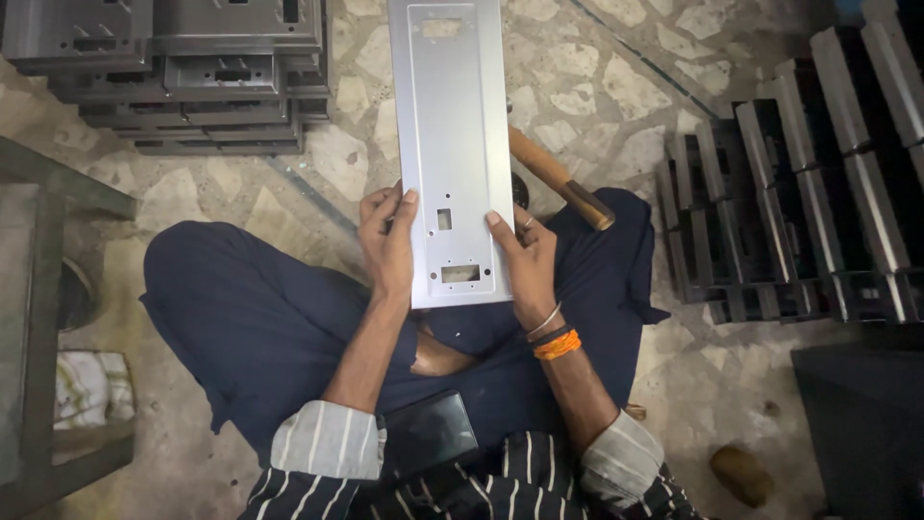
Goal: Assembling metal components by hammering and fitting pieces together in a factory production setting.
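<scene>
Fingers of left hand [388, 241] and right hand [525, 258] pinch opposite edges of long grey sheet-metal panel [449, 135], steadying it flat above lap for inspection, seemingly.

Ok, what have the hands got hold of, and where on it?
Both hold one long grey metal panel by its near end: the left hand on the left edge, the right hand on the right edge, thumbs on its face.
</scene>
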